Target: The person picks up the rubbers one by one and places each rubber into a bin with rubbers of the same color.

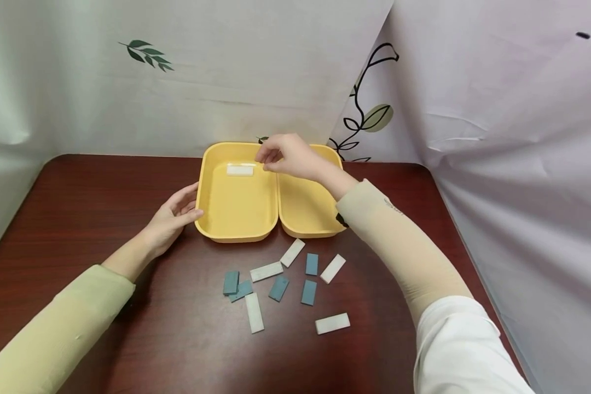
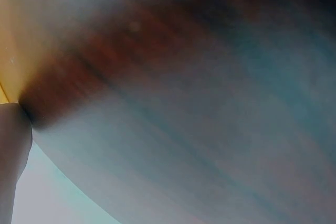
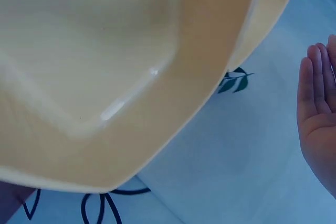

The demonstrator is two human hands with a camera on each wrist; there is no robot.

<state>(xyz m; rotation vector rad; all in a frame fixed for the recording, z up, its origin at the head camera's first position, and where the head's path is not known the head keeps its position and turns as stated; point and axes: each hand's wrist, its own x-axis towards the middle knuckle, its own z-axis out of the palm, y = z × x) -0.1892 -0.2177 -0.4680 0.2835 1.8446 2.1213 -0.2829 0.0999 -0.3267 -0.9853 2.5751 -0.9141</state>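
My left hand (image 1: 169, 219) is at the left side of the left yellow tray (image 1: 238, 210), thumb at its rim and fingers along the outer wall. In the left wrist view only part of a digit (image 2: 13, 156) shows beside a strip of yellow. One white tile (image 1: 239, 170) lies flat inside this tray, near its back wall. My right hand (image 1: 290, 156) hovers over the back of the two trays, around where they meet, its fingers bent loosely with nothing seen in them. The right wrist view shows its fingers (image 3: 315, 85) together and extended.
A second yellow tray (image 1: 305, 205) stands against the first on the right, partly covered by my right forearm. In front, several white tiles (image 1: 267, 271) and blue-grey tiles (image 1: 308, 292) lie scattered on the dark wooden table (image 1: 177, 328). Pale curtains (image 1: 216, 71) hang behind and beside it.
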